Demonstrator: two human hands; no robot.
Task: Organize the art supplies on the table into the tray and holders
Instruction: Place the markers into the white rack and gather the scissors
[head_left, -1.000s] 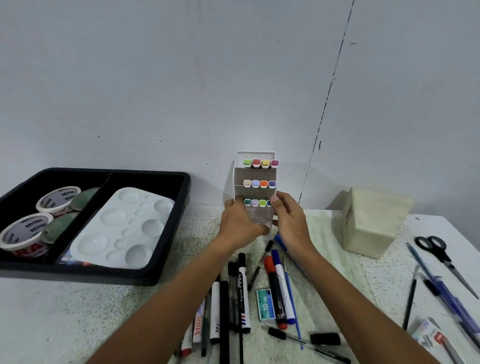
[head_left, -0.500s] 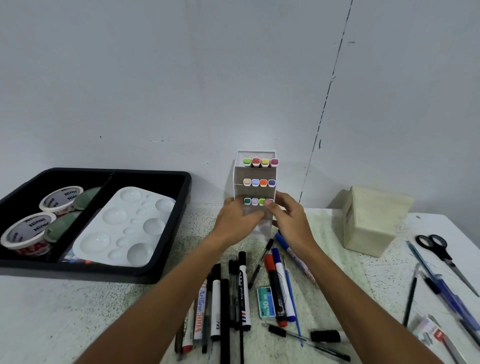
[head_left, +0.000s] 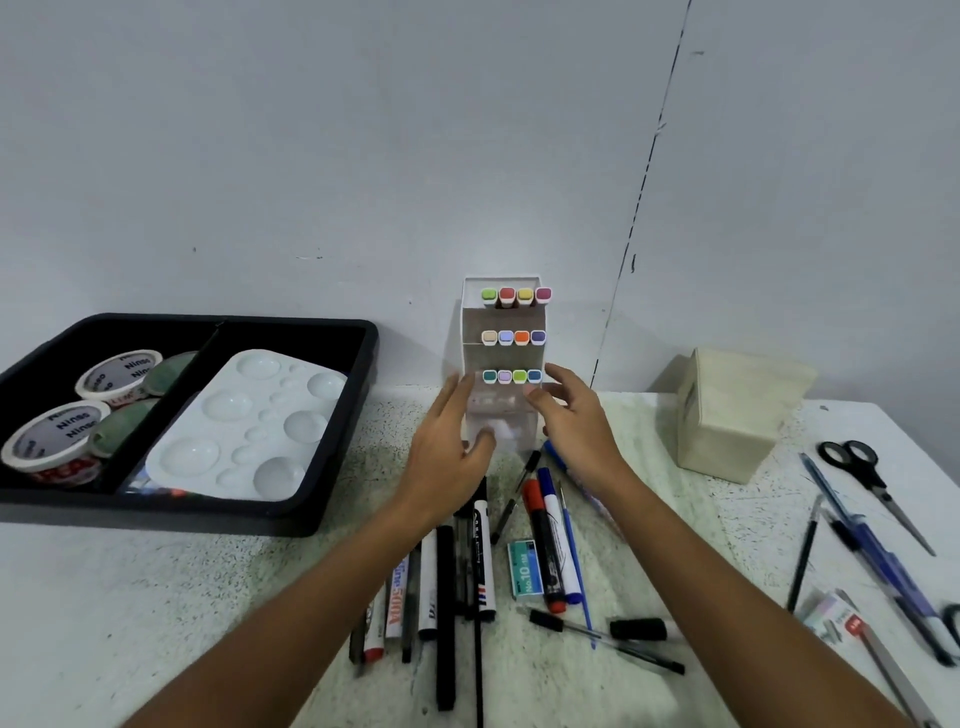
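Hands flank the tiered marker holder (head_left: 503, 364) at the counter's back edge, left hand (head_left: 453, 452) and right hand (head_left: 569, 426) both spread wide, gripping nothing; a careless brush could topple it, spilling markers.

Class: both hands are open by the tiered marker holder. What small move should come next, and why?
Probably lower the right hand to the red-capped marker lying just below. The marker holder stands upright with three rows filled, the left hand grips nothing, and loose pens still cover the table.
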